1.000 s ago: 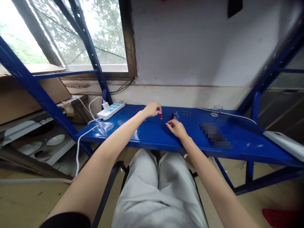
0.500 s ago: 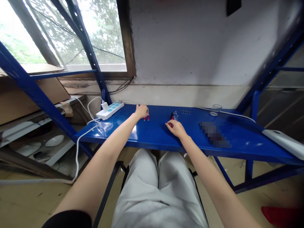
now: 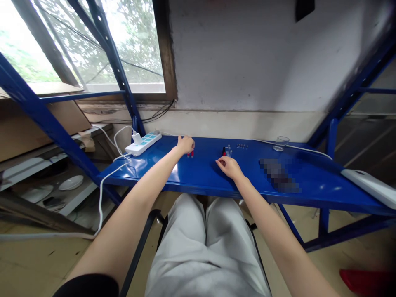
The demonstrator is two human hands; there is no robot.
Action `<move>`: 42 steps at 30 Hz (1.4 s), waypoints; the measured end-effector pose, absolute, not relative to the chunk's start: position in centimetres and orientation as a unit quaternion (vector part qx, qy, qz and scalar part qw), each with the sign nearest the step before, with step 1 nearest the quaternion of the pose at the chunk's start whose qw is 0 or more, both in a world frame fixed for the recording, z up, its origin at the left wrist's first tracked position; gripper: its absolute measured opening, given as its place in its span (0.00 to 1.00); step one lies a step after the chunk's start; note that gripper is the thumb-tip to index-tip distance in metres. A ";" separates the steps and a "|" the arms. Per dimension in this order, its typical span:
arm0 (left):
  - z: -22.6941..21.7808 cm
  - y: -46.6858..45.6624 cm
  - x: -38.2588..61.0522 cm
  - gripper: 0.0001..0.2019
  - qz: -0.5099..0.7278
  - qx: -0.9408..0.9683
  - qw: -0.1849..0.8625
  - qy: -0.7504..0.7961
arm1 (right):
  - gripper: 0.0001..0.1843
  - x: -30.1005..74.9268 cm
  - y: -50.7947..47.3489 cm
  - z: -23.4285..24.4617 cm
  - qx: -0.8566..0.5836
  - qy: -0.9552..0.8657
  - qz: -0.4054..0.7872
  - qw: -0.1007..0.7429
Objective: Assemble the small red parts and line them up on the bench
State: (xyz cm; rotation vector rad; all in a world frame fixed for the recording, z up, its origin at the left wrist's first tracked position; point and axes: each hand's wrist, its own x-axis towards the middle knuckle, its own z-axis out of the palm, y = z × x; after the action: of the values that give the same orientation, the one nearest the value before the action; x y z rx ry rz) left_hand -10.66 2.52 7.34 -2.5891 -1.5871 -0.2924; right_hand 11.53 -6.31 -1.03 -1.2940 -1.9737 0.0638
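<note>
My left hand (image 3: 185, 144) rests on the blue metal shelf (image 3: 192, 177), fingers curled over two small red pieces (image 3: 191, 154) that stand just under its fingertips. Whether it grips them I cannot make out. My right hand (image 3: 228, 166) lies on the shelf to the right, fingers bent and close together, just in front of a small red-and-black piece (image 3: 224, 151) and a tiny clear vial (image 3: 229, 151). A row of small dark dots (image 3: 243, 146) lies behind them.
A white power strip (image 3: 142, 143) with a white cable sits at the shelf's left end. A clear glass (image 3: 281, 143) stands at the back right, a white flat device (image 3: 369, 187) at the far right. Blue rack posts flank both sides.
My left hand moved left along the shelf with a red piece and now sits over two red pieces side by side. My right hand has stayed put.
</note>
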 end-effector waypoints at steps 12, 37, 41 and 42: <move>6.9 3.0 -10.8 0.07 -0.103 -0.852 0.031 -0.512 | 0.17 11.6 -6.2 -1.1 -0.509 -0.774 0.024 0.377; 7.0 3.3 -11.0 0.05 -0.105 -0.849 0.019 -0.518 | 0.16 11.5 -6.3 -1.0 -0.515 -0.768 0.029 0.379; 6.9 3.3 -11.0 0.02 -0.117 -0.848 0.006 -0.517 | 0.16 11.6 -6.3 -1.0 -0.516 -0.769 0.028 0.377; 6.9 3.3 -11.0 0.02 -0.116 -0.848 0.004 -0.518 | 0.16 11.6 -6.3 -1.0 -0.515 -0.769 0.028 0.378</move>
State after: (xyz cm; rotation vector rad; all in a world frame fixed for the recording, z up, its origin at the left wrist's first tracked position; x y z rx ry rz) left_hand -11.04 3.27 6.94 -2.6557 -1.6233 -0.3620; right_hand 11.59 -6.34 -1.02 -1.3166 -1.9654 0.0704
